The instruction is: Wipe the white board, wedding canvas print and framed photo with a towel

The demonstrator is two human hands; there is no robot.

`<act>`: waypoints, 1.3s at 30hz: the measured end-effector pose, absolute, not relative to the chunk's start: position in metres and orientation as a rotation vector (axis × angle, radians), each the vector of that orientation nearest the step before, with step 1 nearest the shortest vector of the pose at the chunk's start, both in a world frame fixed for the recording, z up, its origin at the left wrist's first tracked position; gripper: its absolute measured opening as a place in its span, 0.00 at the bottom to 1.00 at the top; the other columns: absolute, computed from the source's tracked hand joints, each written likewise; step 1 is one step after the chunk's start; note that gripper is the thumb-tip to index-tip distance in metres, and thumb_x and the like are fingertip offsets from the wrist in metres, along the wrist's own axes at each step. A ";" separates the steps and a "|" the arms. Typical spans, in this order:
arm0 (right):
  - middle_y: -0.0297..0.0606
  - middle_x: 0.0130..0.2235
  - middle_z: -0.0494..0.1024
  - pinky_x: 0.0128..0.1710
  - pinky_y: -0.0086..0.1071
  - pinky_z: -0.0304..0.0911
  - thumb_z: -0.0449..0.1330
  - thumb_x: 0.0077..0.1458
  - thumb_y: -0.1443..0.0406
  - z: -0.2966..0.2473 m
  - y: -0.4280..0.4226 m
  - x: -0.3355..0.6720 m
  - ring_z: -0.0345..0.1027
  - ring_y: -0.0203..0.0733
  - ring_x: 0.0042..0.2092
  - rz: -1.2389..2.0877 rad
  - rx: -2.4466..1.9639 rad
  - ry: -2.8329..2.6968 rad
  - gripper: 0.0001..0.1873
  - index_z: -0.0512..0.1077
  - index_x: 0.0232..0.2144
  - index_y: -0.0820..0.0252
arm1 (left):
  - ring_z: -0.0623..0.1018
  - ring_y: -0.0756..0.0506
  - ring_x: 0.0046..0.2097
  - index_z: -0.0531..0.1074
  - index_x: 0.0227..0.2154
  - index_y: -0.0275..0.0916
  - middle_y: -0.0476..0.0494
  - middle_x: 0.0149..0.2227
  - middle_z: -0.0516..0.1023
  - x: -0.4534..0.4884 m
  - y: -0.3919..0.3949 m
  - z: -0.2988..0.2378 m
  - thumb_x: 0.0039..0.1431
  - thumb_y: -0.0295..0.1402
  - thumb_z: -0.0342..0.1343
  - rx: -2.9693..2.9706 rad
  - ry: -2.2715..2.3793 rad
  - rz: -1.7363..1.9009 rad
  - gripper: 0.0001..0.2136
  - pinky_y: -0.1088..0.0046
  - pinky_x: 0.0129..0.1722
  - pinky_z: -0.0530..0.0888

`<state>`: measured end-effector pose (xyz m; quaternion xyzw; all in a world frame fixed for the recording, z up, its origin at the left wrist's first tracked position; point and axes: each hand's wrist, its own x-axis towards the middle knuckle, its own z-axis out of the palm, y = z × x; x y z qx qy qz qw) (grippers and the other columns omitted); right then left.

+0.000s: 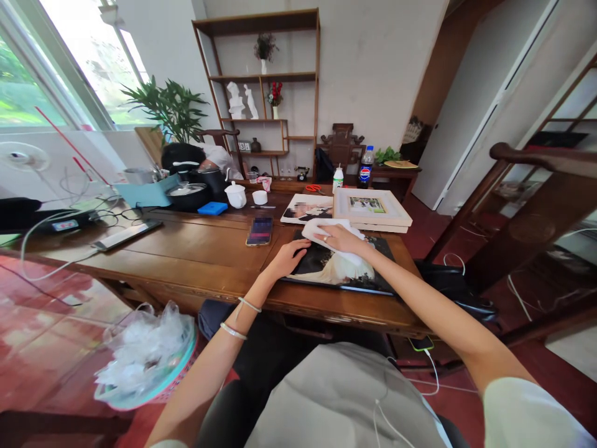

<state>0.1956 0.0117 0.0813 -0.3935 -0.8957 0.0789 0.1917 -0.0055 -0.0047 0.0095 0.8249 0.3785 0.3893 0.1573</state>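
Note:
A dark photo panel [317, 266] with a white gown pictured on it lies flat on the wooden table in front of me. My right hand [342, 239] presses a white cloth [321, 228] against the panel's upper part, fingers bent over it. Resting on the panel's left edge, my left hand [290, 256] holds nothing, its fingers stretched out. Just behind the panel lie a photo print [303, 208] and a white picture frame [401, 214], side by side.
A phone [259, 230] lies left of the panel. Behind are a white teapot [236, 194], a blue box [212, 208], a white bottle [337, 179] and a cola bottle [366, 167]. A basket [180, 367] of plastic bags stands on the floor at left.

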 end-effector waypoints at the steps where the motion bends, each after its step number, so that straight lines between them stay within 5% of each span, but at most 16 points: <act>1: 0.46 0.55 0.69 0.54 0.36 0.54 0.47 0.61 0.56 0.079 0.009 0.209 0.61 0.48 0.56 0.212 -1.149 -2.498 0.24 0.66 0.53 0.65 | 0.72 0.44 0.54 0.73 0.44 0.37 0.41 0.51 0.74 -0.006 -0.005 0.009 0.59 0.31 0.47 2.360 1.069 1.117 0.14 0.61 0.57 0.65; 9: 0.48 0.49 0.73 0.50 0.42 0.57 0.48 0.58 0.69 0.070 -0.034 0.261 0.65 0.51 0.51 -0.074 -1.412 -2.531 0.19 0.68 0.50 0.64 | 0.69 0.44 0.57 0.71 0.48 0.35 0.40 0.54 0.71 -0.005 -0.006 0.010 0.59 0.32 0.46 2.354 1.085 1.091 0.16 0.62 0.59 0.63; 15: 0.49 0.57 0.64 0.58 0.49 0.44 0.54 0.48 0.71 0.065 -0.117 0.215 0.50 0.51 0.61 -0.043 -1.032 -2.720 0.20 0.71 0.45 0.60 | 0.65 0.43 0.60 0.71 0.48 0.36 0.41 0.55 0.70 -0.005 -0.005 0.009 0.60 0.33 0.45 2.356 1.089 1.068 0.17 0.60 0.60 0.61; 22: 0.45 0.50 0.72 0.52 0.41 0.55 0.51 0.54 0.71 0.073 -0.073 0.214 0.63 0.47 0.52 -0.025 -0.989 -2.732 0.17 0.70 0.46 0.60 | 0.65 0.43 0.60 0.71 0.49 0.36 0.42 0.54 0.70 -0.004 -0.004 0.009 0.61 0.33 0.43 2.343 1.062 1.063 0.17 0.60 0.60 0.61; 28: 0.43 0.58 0.64 0.55 0.59 0.44 0.50 0.58 0.63 0.078 -0.008 0.222 0.42 0.56 0.63 -0.024 -1.261 -2.779 0.20 0.65 0.53 0.55 | 0.66 0.43 0.59 0.71 0.48 0.35 0.41 0.53 0.71 -0.005 -0.003 0.007 0.60 0.32 0.44 2.363 1.079 1.080 0.17 0.60 0.60 0.61; 32: 0.43 0.61 0.60 0.53 0.60 0.49 0.50 0.53 0.71 0.078 -0.036 0.213 0.45 0.57 0.62 -0.158 -1.259 -2.806 0.23 0.66 0.52 0.55 | 0.66 0.43 0.59 0.72 0.48 0.37 0.44 0.53 0.72 -0.004 -0.003 0.008 0.59 0.31 0.44 2.349 1.077 1.075 0.17 0.59 0.60 0.61; 39: 0.45 0.63 0.54 0.56 0.60 0.42 0.55 0.51 0.67 0.075 -0.129 0.206 0.39 0.59 0.64 -0.042 -1.070 -2.893 0.21 0.70 0.49 0.55 | 0.66 0.43 0.59 0.72 0.48 0.36 0.42 0.54 0.71 -0.005 -0.002 0.008 0.59 0.30 0.44 2.354 1.068 1.080 0.17 0.60 0.59 0.62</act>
